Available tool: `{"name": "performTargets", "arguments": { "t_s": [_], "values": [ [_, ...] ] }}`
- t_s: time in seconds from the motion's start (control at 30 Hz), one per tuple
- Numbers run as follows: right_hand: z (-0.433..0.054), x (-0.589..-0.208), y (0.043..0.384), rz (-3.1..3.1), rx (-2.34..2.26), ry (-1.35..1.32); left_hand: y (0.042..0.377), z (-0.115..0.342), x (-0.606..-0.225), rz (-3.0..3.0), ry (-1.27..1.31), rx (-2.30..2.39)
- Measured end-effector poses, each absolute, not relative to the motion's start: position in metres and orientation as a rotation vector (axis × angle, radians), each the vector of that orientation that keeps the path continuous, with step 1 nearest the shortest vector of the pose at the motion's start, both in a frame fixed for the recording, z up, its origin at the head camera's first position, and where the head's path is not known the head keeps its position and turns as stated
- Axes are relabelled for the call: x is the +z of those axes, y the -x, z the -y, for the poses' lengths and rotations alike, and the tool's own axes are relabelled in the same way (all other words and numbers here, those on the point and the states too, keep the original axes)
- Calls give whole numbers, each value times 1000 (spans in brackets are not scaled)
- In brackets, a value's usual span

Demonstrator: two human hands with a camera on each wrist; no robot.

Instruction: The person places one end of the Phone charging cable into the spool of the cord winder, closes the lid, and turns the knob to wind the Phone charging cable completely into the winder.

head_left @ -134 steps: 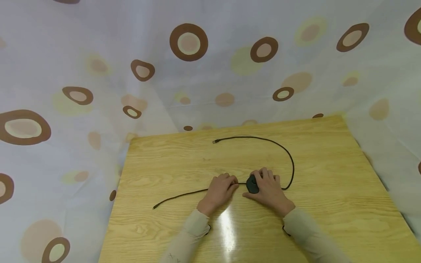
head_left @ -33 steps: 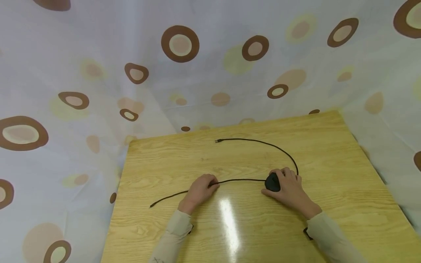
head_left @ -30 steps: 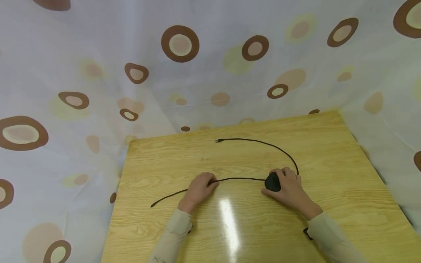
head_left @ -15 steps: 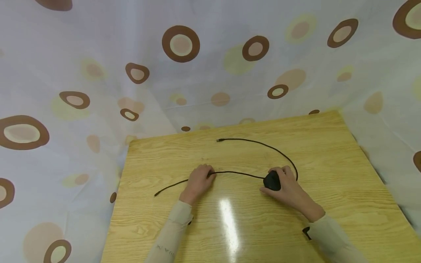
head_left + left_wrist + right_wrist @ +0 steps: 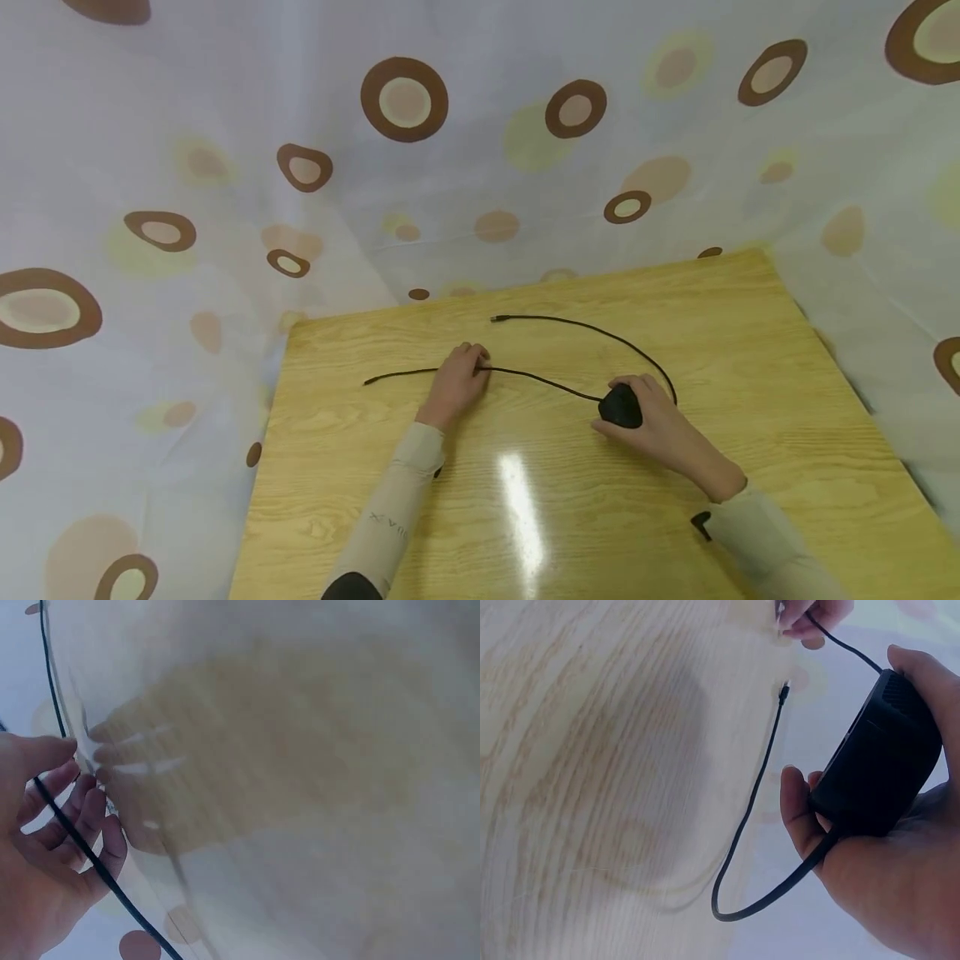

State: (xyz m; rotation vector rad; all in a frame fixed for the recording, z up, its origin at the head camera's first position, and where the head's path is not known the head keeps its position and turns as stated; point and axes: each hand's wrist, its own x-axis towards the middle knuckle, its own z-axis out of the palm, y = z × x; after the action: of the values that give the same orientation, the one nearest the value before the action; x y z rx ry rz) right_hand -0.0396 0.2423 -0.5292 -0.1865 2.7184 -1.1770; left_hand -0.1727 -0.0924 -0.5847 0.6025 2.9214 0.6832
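Observation:
A black USB cable (image 5: 531,374) runs out of both sides of a rounded black housing (image 5: 621,407). My left hand (image 5: 456,381) pinches one run between thumb and fingers; in the left wrist view that cable (image 5: 91,856) crosses the palm. Its slim plug end (image 5: 369,381) sticks out to the left of the hand. My right hand (image 5: 660,429) grips the housing, fingers over the far side and thumb on the near side. In the right wrist view the housing (image 5: 877,757) is a thick black block. The other run curves round to a USB plug (image 5: 499,318) farther back.
Below the hands is a light wood-grain table (image 5: 585,517) with a bright reflection (image 5: 521,508) near the front. A white sheet with brown and yellow spots (image 5: 450,183) hangs behind the table and along both sides.
Both hands have moved apart since the earliest frame, lengthening the cable between them. Lately my left hand has moved away from me, carrying the slim plug end along; the right hand has barely moved.

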Motion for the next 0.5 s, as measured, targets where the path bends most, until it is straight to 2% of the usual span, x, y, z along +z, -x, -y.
{"name": "performTargets", "arguments": {
  "t_s": [0.5],
  "values": [
    [-242,-524,43,-2664,-1189,188,217,72,-585,-2919,-549,733]
  ]
}}
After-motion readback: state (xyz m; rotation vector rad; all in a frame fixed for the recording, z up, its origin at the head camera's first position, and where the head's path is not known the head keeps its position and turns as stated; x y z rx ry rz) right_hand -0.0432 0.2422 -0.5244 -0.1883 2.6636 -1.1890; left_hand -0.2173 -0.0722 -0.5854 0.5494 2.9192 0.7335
